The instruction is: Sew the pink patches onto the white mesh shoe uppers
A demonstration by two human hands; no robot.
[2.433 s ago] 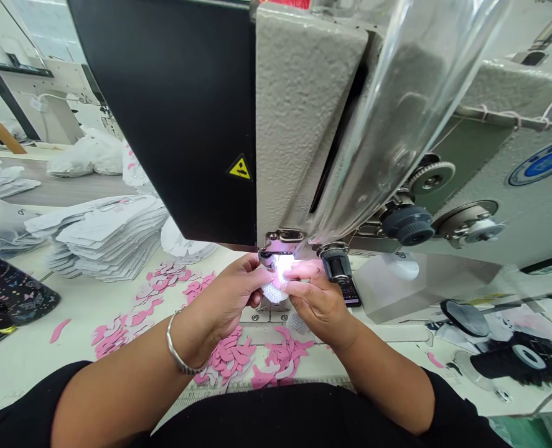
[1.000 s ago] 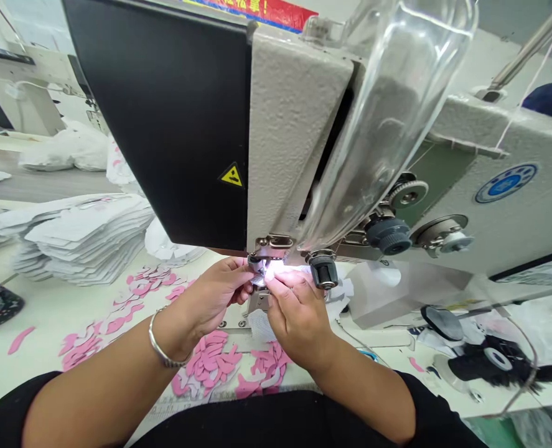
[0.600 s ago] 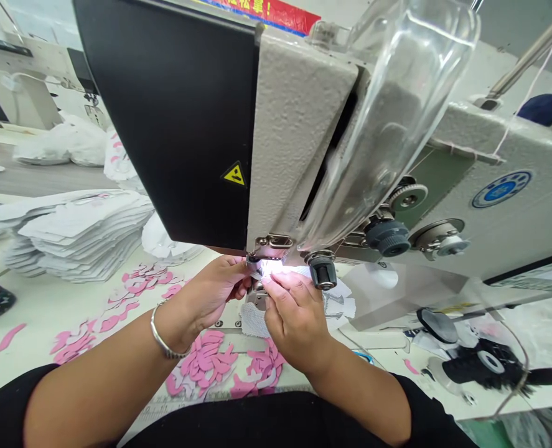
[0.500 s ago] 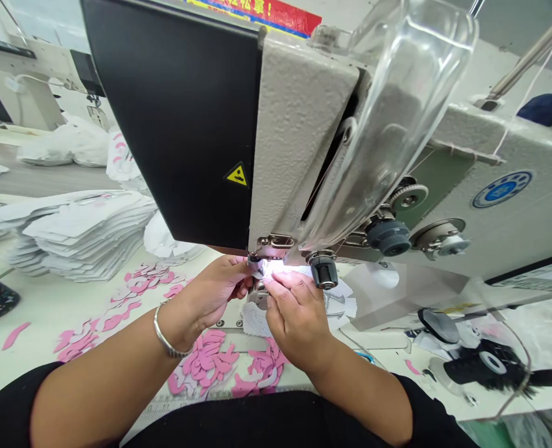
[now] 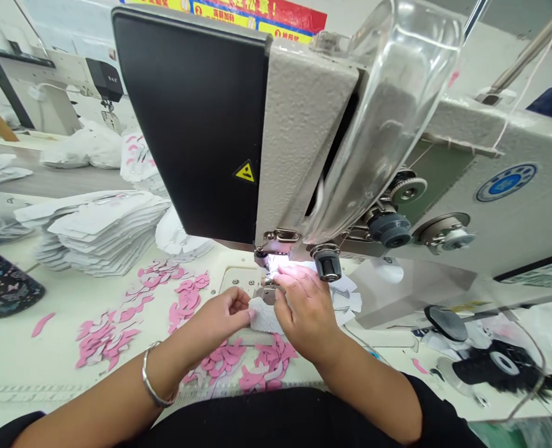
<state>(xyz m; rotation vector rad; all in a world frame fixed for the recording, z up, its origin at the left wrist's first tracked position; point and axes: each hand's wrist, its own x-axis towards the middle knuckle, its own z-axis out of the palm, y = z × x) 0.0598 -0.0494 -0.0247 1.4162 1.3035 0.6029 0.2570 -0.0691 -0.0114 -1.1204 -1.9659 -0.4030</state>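
Note:
A white mesh fabric piece (image 5: 264,316) lies on the sewing machine bed just below the presser foot (image 5: 269,258). My left hand (image 5: 222,317) pinches its left edge with closed fingertips. My right hand (image 5: 306,313) rests over its right side, with the fingers close to the lit needle area. Its fingers hide part of the mesh. Behind the hands, the machine's grey head (image 5: 304,137) and black panel (image 5: 191,124) rise, with a clear plastic guard (image 5: 388,124) alongside. Several cut white pieces (image 5: 341,295) lie under the machine head, beyond my right hand.
Pink cut pieces (image 5: 219,358) are scattered in loose piles across the white table (image 5: 23,367). Stacks of white cut pieces (image 5: 102,233) stand at back left. White bags (image 5: 84,155) lie behind them, and a black patterned item (image 5: 0,280) sits at the left edge.
My left hand has dropped from beside the presser foot to the mesh's left edge. The mesh has shifted slightly toward the needle area, and my view has tilted slightly.

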